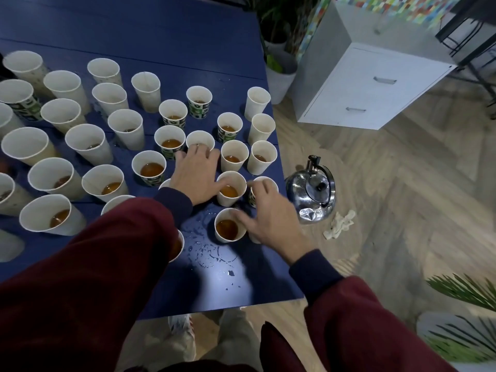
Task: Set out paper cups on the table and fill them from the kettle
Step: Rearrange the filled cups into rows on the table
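Observation:
Several white paper cups stand on the blue table (188, 49), many holding brown liquid, such as one cup (151, 167). My left hand (197, 174) lies spread low over the table; its fingertips touch the rim of a white cup (200, 138) and its thumb lies beside a filled cup (230, 187). My right hand (268, 217) is spread near the table's right edge. Its fingers rest on a patterned cup (264, 181) and its thumb touches the rim of another filled cup (228, 228). The steel kettle (311, 189) stands on the floor right of the table.
Spilled drops wet the table's near right corner (212, 253). A crumpled cloth (339, 224) lies on the wooden floor by the kettle. A white drawer cabinet (375, 84) stands further right, with potted plants at the back (279, 68) and at the near right (461, 331).

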